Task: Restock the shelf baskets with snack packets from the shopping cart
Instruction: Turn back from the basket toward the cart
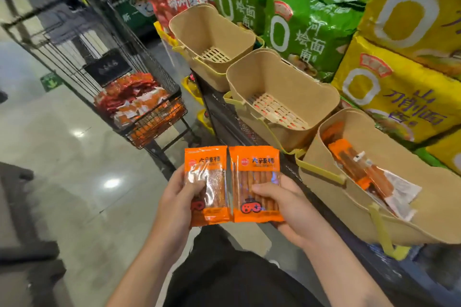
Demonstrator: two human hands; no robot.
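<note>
Two snack packets held up side by side, ready for the baskets.

Left hand [178, 197] gripping the left packet [207, 185] with the thumb curled across its clear front and the other fingers hidden behind; right hand [287, 209] clamped on the right packet [255, 183] the same way, thumb over the window. Fronts turned up and edges nearly touching, probably to check both face alike before going in. Held low, just beside the near basket [331, 204], already partly filled with the same orange packs, so likely the next drop. Middle basket [252, 112] and far basket [187, 30] bare to their slatted floors. More stock heaped in the shopping cart [154, 117], well apart to the left. Big noodle bags [309, 30] stacked behind on the shelf.
</note>
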